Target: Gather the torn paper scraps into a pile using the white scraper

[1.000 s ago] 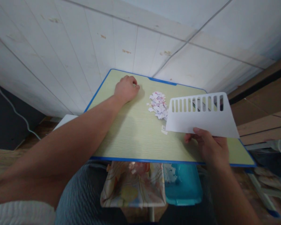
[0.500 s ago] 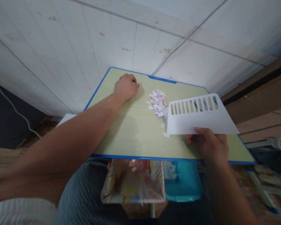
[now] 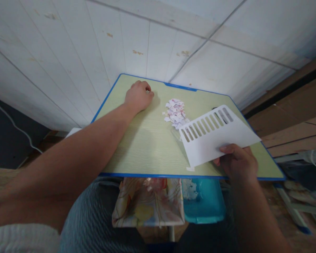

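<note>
Tabletop [image 3: 144,151] bears paper scraps [image 3: 176,112]; right grip [image 3: 239,162] holds slotted sheet [image 3: 206,143].

White ribbed sleeve [image 3: 23,239], grey-blue textured trousers [image 3: 94,218], bare forearms [image 3: 105,140], bare hands [image 3: 138,96]

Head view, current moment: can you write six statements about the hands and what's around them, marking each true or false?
1. The right hand holds the white sheet. True.
2. The left hand also grips the white sheet. False: it is well apart from it, fingers curled.
3. The paper scraps are heaped on the table. True.
4. The openings in the white sheet are round. False: they are long, narrow slots.
5. White pieces lie in the teal tub. True.
6. The teal tub is left of the patterned bin. False: it is on the right.
</note>
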`<state>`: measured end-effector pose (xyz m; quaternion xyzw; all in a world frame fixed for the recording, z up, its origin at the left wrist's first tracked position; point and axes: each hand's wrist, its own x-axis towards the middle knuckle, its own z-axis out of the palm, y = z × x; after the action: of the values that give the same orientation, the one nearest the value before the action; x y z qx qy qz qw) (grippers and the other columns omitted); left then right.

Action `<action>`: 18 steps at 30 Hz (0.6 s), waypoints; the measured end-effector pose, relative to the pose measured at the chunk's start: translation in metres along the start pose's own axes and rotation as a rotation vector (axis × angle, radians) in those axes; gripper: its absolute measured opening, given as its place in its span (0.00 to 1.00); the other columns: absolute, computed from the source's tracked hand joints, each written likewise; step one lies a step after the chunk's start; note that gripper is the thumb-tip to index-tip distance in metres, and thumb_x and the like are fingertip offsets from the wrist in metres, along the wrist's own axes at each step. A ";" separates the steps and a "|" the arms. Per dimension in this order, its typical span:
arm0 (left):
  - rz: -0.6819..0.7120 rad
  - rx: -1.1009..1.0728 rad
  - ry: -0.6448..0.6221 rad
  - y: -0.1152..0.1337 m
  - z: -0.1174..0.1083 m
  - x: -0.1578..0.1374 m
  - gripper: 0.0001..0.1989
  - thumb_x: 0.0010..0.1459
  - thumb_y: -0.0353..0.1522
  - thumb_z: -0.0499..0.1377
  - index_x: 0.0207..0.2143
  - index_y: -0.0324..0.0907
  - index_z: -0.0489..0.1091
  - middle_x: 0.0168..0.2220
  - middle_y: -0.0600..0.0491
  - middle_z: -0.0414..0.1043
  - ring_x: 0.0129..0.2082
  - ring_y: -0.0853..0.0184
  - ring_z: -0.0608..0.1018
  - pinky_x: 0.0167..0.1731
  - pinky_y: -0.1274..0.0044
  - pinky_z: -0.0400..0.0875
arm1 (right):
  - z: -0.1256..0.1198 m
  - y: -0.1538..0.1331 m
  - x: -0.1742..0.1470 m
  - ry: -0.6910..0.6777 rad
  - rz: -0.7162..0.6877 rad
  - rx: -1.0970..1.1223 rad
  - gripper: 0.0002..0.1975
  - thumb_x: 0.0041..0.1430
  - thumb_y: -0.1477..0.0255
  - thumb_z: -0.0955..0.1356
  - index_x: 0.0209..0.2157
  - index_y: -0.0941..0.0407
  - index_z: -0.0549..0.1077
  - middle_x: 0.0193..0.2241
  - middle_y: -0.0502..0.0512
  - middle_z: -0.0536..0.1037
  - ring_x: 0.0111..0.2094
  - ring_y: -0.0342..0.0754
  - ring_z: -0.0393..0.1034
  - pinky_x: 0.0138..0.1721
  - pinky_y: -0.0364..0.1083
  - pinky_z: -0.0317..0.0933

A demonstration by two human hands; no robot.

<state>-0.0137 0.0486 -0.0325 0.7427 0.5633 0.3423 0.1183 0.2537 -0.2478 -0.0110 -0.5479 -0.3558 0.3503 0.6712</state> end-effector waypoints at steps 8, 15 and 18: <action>-0.019 -0.004 0.002 0.005 -0.002 -0.002 0.08 0.70 0.32 0.67 0.48 0.48 0.85 0.59 0.41 0.85 0.66 0.42 0.83 0.73 0.52 0.77 | 0.004 -0.006 -0.003 0.003 0.071 -0.006 0.17 0.34 0.72 0.78 0.30 0.51 0.76 0.16 0.45 0.74 0.09 0.47 0.63 0.09 0.43 0.57; -0.014 -0.001 -0.020 0.003 -0.003 -0.001 0.10 0.70 0.33 0.67 0.51 0.49 0.85 0.60 0.42 0.85 0.67 0.42 0.82 0.74 0.54 0.76 | 0.003 -0.007 -0.002 0.013 0.069 -0.023 0.13 0.33 0.69 0.77 0.26 0.51 0.76 0.13 0.45 0.70 0.07 0.46 0.59 0.08 0.42 0.53; -0.022 0.005 -0.028 0.003 -0.003 -0.002 0.10 0.71 0.33 0.66 0.52 0.48 0.84 0.61 0.41 0.84 0.68 0.43 0.82 0.75 0.55 0.76 | 0.004 -0.007 0.000 0.040 0.058 -0.010 0.13 0.34 0.70 0.78 0.27 0.52 0.77 0.15 0.46 0.73 0.08 0.45 0.60 0.08 0.42 0.54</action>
<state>-0.0137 0.0453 -0.0289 0.7413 0.5707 0.3292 0.1281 0.2507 -0.2464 -0.0033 -0.5682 -0.3277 0.3570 0.6651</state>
